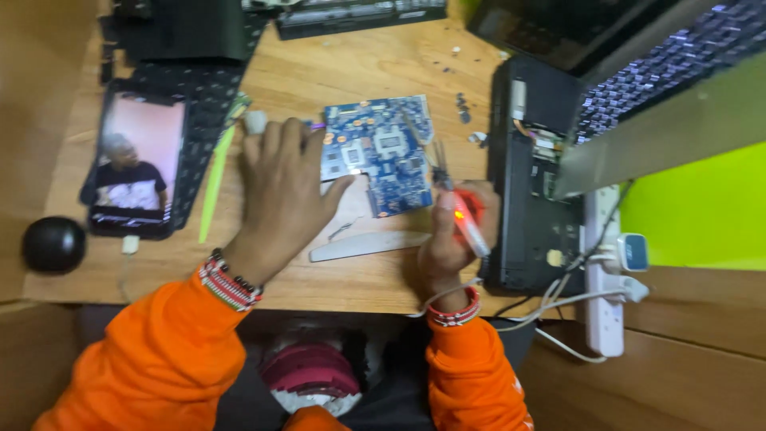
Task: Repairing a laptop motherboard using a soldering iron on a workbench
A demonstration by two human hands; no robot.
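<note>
Wooden desk (319, 68), beside a green wall (702, 199), carries a blue circuit board (381, 152). Right hand (455, 231) has fingers clamped on a soldering iron (456, 203); its long axis runs up-left, tip touching the board's right edge. Left hand (283, 183) lies flat, fingers together, thumb at the board's left edge.
</note>
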